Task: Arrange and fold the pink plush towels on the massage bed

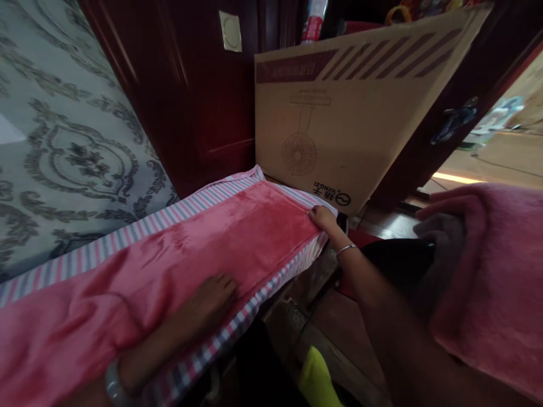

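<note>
A long pink plush cloth (250, 226) lies over a striped sheet (139, 226) on a narrow bench-like surface. It is fairly smooth at the far end and rumpled at the near left. My right hand (322, 218), with a thin bangle at the wrist, pinches the cloth's far right corner. Palm down on the near edge of the cloth rests my left hand (218, 294), its fingers lying on the plush, slightly bent. A wider bangle (113, 384) circles my left wrist.
Beyond the far end stands a large cardboard box (339, 124) against dark red wood panels (203, 102). Patterned wallpaper (85, 147) borders the left. A chair with a pink fluffy cover (492, 282) is at the right. Something yellow-green (316, 376) shows low down.
</note>
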Available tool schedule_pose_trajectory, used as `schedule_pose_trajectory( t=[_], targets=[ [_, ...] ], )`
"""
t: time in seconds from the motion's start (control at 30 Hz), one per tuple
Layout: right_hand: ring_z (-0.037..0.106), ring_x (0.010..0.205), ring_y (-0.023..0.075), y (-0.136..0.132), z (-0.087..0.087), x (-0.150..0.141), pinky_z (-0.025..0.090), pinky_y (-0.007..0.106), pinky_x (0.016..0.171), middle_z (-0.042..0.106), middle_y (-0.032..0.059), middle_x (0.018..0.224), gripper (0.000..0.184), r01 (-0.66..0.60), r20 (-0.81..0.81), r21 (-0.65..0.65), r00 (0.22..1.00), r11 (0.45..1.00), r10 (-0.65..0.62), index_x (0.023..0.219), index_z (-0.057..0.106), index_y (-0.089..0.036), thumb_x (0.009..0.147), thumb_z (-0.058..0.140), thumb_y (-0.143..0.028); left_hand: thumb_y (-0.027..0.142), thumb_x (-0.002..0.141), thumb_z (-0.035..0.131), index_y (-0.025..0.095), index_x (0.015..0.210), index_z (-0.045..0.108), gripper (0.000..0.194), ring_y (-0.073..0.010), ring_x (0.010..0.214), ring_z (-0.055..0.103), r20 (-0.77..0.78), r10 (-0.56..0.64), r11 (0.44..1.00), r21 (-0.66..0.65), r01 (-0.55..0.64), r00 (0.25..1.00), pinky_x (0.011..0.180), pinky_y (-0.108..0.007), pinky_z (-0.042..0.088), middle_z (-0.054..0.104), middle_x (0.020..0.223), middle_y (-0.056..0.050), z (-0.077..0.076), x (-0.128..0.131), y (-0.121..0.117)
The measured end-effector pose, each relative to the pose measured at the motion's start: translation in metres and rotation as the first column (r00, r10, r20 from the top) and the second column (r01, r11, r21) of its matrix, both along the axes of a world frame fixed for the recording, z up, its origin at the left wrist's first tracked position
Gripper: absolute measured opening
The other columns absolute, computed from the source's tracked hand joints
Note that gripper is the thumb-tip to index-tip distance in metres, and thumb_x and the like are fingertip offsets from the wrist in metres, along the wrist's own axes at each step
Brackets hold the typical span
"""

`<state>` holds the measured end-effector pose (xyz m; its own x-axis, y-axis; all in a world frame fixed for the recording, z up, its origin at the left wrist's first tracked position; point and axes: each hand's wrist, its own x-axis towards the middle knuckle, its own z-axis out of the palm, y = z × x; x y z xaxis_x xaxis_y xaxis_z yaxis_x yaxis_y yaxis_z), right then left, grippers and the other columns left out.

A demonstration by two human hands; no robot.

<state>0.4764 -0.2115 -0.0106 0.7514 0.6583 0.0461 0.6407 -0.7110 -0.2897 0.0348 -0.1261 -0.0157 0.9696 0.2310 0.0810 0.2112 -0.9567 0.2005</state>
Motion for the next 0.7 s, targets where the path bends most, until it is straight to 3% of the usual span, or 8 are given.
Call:
schedule_pose_trajectory(
  t=[0.1,0.23,0.37,0.53,0.6,0.7],
  targets=[
    [0.065,0.117,0.0275,0.001,0.002,-0.004,0.047,0.029,0.091,0.07,0.02,0.124,0.041,0.002,-0.017,-0.012,1.0,1.0,-0.002,0.125,0.069,-0.011,0.096,0.055,-0.037,0.021,0.097,0.041,0.021,0.103,0.063,0.023,-0.0234,0.096,0.062,0.015,-0.026,1.0,0.011,0.026,1.0,0.092,-0.043,0.05,0.067,0.109,-0.01,0.004,-0.002,-0.009],
    [0.066,0.115,0.0277,0.006,0.008,-0.004,0.048,0.028,0.088,0.07,0.0197,0.123,0.038,-0.001,-0.053,-0.014,0.999,1.0,0.001,0.12,0.071,-0.012,0.092,0.06,-0.036,0.026,0.098,0.041,0.022,0.095,0.063,0.023,-0.0215,0.091,0.062,0.01,0.001,0.999,-0.043,-0.001,1.0,0.087,-0.038,0.05,0.067,0.101,-0.008,0.029,0.004,0.005],
    [0.069,0.109,0.0269,0.01,0.012,-0.002,0.05,0.027,0.079,0.07,0.0199,0.124,0.042,-0.01,-0.107,-0.005,0.994,1.0,0.01,0.121,0.07,-0.01,0.092,0.06,-0.037,0.029,0.093,0.042,0.019,0.096,0.064,0.025,-0.0241,0.097,0.062,0.024,0.222,0.975,-0.034,-0.221,0.975,0.093,-0.041,0.049,0.068,0.105,-0.012,0.053,0.008,0.073],
    [0.073,0.092,0.0245,0.019,0.016,0.003,0.05,0.027,0.067,0.075,0.0159,0.11,0.044,-0.03,-0.184,0.003,0.982,1.0,0.03,0.111,0.075,-0.013,0.095,0.053,-0.047,0.033,0.091,0.044,0.013,0.115,0.062,0.036,-0.026,0.109,0.063,-0.07,0.606,0.796,0.032,-0.605,0.793,0.097,-0.038,0.049,0.067,0.119,-0.016,0.059,0.005,0.166],
    [0.073,0.093,0.0252,0.024,0.015,0.005,0.051,0.027,0.068,0.075,0.0164,0.11,0.044,-0.028,-0.192,0.002,0.981,1.0,0.028,0.109,0.076,-0.012,0.095,0.054,-0.048,0.038,0.092,0.042,0.012,0.119,0.062,0.042,-0.0267,0.107,0.065,-0.122,0.669,0.741,0.044,-0.67,0.733,0.092,-0.037,0.05,0.068,0.12,-0.017,0.057,0.013,0.188],
    [0.072,0.099,0.0256,0.029,0.01,0.01,0.051,0.027,0.074,0.074,0.0173,0.116,0.041,-0.024,-0.176,0.012,0.984,1.0,0.025,0.115,0.074,-0.012,0.091,0.061,-0.044,0.043,0.093,0.041,0.01,0.123,0.062,0.05,-0.0309,0.113,0.064,-0.135,0.685,0.726,0.044,-0.686,0.716,0.091,-0.039,0.05,0.067,0.124,-0.021,0.055,0.044,0.209]
  ],
)
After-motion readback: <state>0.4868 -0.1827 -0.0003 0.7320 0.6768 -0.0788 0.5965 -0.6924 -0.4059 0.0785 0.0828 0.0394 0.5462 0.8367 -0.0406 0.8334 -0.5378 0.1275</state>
